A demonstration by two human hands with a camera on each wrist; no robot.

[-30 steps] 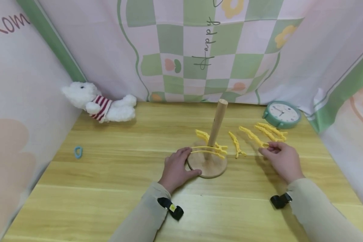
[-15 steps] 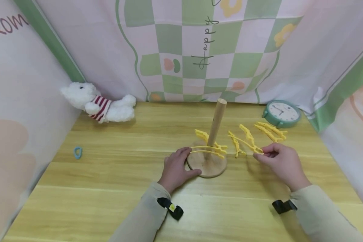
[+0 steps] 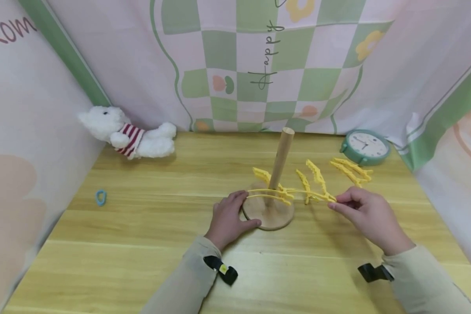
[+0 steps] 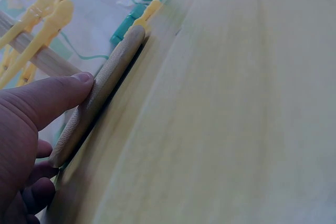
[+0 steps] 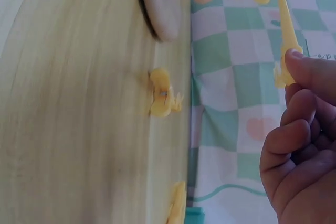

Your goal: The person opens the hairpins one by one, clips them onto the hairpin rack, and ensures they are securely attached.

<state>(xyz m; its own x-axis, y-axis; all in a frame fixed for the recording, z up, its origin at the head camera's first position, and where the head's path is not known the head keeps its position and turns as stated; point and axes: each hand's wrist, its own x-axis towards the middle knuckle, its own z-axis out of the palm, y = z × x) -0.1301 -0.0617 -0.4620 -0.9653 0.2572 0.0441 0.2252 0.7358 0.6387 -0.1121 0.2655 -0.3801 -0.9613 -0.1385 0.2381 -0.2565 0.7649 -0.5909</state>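
My left hand [image 3: 231, 218] grips the left edge of a wooden stand's round base [image 3: 268, 221]; in the left wrist view its thumb [image 4: 79, 87] presses on the base. An upright wooden post [image 3: 282, 152] rises from it, with yellow hair clips [image 3: 264, 175] clamped on low down. To the right, my right hand [image 3: 370, 218] pinches another yellow alligator hair clip [image 3: 318, 176] by its tail end. This clip's two arms are spread, pointing toward the post. Behind the held clip, a loose yellow clip [image 3: 304, 183] lies on the table.
More yellow clips [image 3: 353, 170] lie farther right, in front of a green round clock [image 3: 366, 148]. A white plush toy [image 3: 153, 141] in a striped shirt lies at the back left. A small blue ring [image 3: 101, 197] rests on the left of the table. A patterned curtain [image 3: 220, 52] hangs behind.
My right hand has lifted the clip off the table and drawn it left toward the stand. The clip's arms have spread apart. My left hand stays on the base.
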